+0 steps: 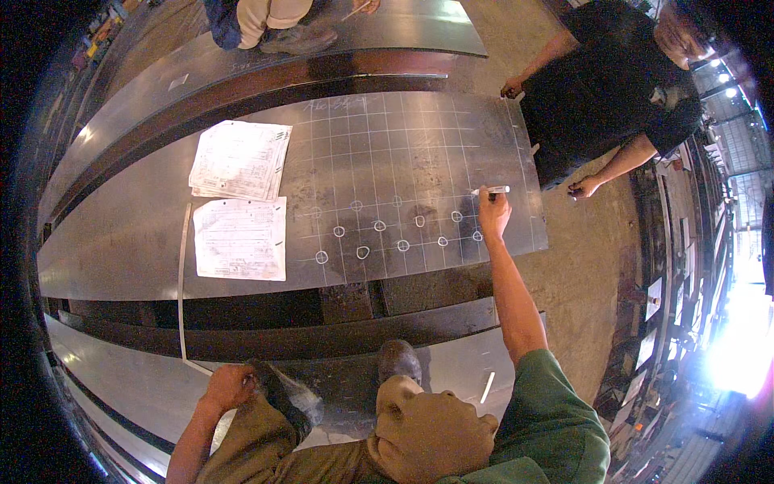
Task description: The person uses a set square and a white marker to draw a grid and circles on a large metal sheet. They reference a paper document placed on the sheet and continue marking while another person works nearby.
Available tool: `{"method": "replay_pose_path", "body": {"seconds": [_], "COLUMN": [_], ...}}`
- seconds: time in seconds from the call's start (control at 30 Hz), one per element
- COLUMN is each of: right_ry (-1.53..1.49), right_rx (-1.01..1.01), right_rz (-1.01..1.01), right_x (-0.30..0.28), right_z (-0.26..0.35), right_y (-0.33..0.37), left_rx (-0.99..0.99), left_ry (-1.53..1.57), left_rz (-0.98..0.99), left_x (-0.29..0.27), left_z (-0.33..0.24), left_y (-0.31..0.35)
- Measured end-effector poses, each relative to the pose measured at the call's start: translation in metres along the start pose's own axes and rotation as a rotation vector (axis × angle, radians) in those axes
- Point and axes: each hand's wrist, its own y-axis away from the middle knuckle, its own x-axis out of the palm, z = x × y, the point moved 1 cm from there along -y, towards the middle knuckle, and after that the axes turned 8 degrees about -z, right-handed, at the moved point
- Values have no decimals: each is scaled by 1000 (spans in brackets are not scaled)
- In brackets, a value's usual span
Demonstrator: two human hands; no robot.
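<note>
A white paint marker (492, 191) is held in my right hand (494, 213), fingers closed around it, over the right end of a grey steel plate (129, 254). White grid lines cover the plate's right half, with several hand-drawn white circles (363, 252) near its front edge. My left hand (230, 387) is curled closed beside my boot (286, 399); whatever its fingers hold, if anything, is hidden. Close to it ends a thin metal strip (183, 290), bent like a square, which reaches up onto the plate. Two stacks of printed drawings (240, 240) lie left of the grid.
At the right end of the plate stands a person in black (609, 89). Another person's boot (298, 39) rests on a farther steel plate (403, 28). Dark gaps separate the plates. A short white stick (488, 387) lies on the near plate (459, 355) by my other boot (400, 360).
</note>
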Motion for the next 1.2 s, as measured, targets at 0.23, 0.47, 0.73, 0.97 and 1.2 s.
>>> {"method": "replay_pose_path", "body": {"seconds": [0.23, 0.47, 0.73, 0.97, 1.2], "right_ry": [9, -14, 43, -14, -44], "right_rx": [-23, -121, -145, -69, -73], "right_rz": [-49, -103, -132, -70, -66], "right_x": [7, 13, 10, 5, 10], "right_z": [-6, -14, -6, -6, -6], "right_y": [4, 1, 11, 5, -1], "left_rx": [4, 33, 40, 27, -5], "left_ry": [-36, -61, -49, -44, -55], "left_rz": [-6, 31, 20, 32, 45], "left_x": [12, 18, 16, 10, 10], "left_z": [6, 9, 4, -1, -5], "left_y": [3, -2, -4, -4, -4]}}
